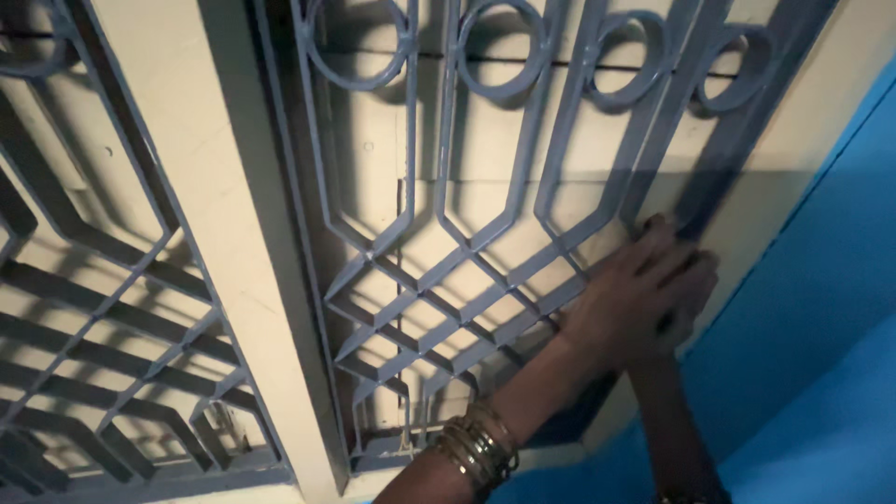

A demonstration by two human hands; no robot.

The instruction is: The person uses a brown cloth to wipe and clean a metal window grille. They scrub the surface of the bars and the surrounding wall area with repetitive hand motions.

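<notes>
Head view looks down and across at a grey-blue metal window grille (439,233) set in front of cream wooden shutters (485,159), with a second grille panel (103,308) to the left past a cream post (233,252). Both hands meet at the lower right edge of the main grille, close to where its frame runs against the cream surround (793,187) and the bright blue wall (821,355).

The left hand (621,299) reaches in from the lower left, with a stack of gold bangles (476,448) on that wrist; its fingers are stretched out nearly flat and laid over the grille bars, pressing rather than gripping. The right hand (686,289) comes up from below and lies partly under the left, so whether its fingers are curled round a bar, a latch, or nothing at all I cannot tell (the shadow there is deep and the hands overlap).

As a judgement, the work in hand looks like pushing or seating this edge of the grille. To do it well, keep the pressure close to the frame edge, where the bars are stiffest, rather than out on the thin diagonal lattice. Fingers should stay on top of the bars, never through the gaps, since a shifting panel could pinch them against the surround.
</notes>
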